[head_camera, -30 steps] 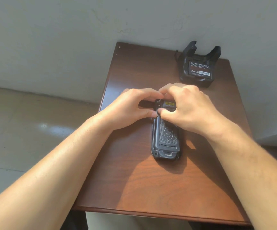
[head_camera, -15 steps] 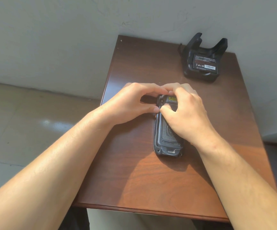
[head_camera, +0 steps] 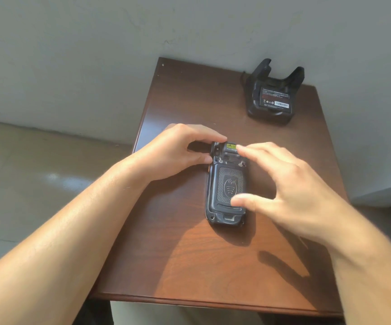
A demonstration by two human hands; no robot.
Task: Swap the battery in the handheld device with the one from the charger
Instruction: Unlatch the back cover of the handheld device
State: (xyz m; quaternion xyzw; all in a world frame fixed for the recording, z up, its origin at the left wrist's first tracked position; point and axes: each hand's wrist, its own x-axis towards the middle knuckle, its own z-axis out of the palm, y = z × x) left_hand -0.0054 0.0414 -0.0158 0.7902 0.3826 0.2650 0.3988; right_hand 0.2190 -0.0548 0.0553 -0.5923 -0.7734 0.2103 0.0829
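Note:
A black handheld device (head_camera: 226, 184) lies face down in the middle of a dark wooden table (head_camera: 189, 266), its textured battery cover on top. My left hand (head_camera: 178, 151) pinches the device's far left corner with thumb and fingers. Over the right side of the device hovers my right hand (head_camera: 290, 193), fingers spread, its thumb above the lower part of the cover and its index fingertip near the yellow label at the top. At the far right corner stands the black charger cradle (head_camera: 257, 78) with a labelled black battery (head_camera: 275, 99) seated in it.
The table stands against a pale wall (head_camera: 96, 55). A shiny tiled floor (head_camera: 37, 184) lies to the left. The table's front edge (head_camera: 213, 301) is close to my body.
My right hand has lifted off the device's top end and spread open to the right, so the latches and cover show. My left hand keeps its hold there.

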